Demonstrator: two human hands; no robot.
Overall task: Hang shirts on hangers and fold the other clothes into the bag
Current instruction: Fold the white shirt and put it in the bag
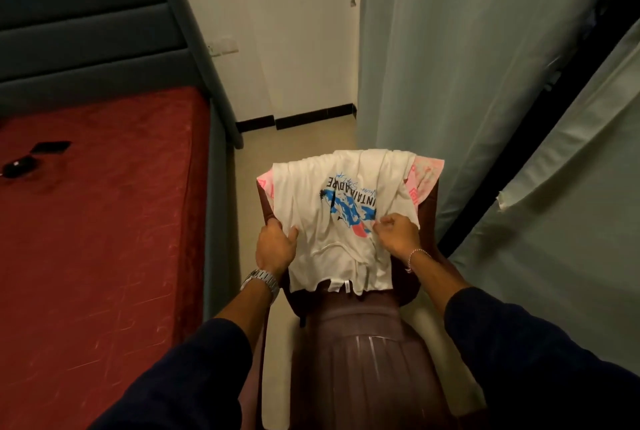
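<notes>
You were at the picking-up step. The white T-shirt [332, 218] with the blue and pink picture lay draped over the back of the brown chair [363, 343], with its neck and label hanging toward you. Under it lay a pink patterned cloth [426, 175], peeking out at both top corners of the chair. The chair stood between the red bed [104, 221] and the pale green curtain [450, 65].

Your left hand [276, 246] was at the shirt's left edge. Its thumb lay on top of the white cloth and the fingers curled down round the edge, so it was gripping the shirt there. Whether it also held the chair's edge under the cloth, I could not tell. Your right hand [396, 230] was curled into a loose fist on the right side of the shirt, by the picture, and it looked like it was pinching a small bunch of cloth.

I think the next move was to lift the shirt up off the chair with both hands and keep the pink cloth from coming along. A shirt goes on a hanger, but no hanger and no bag showed in the view. You would have to find one first.

On the bed lay two small dark things [34, 155], too dim to name.
</notes>
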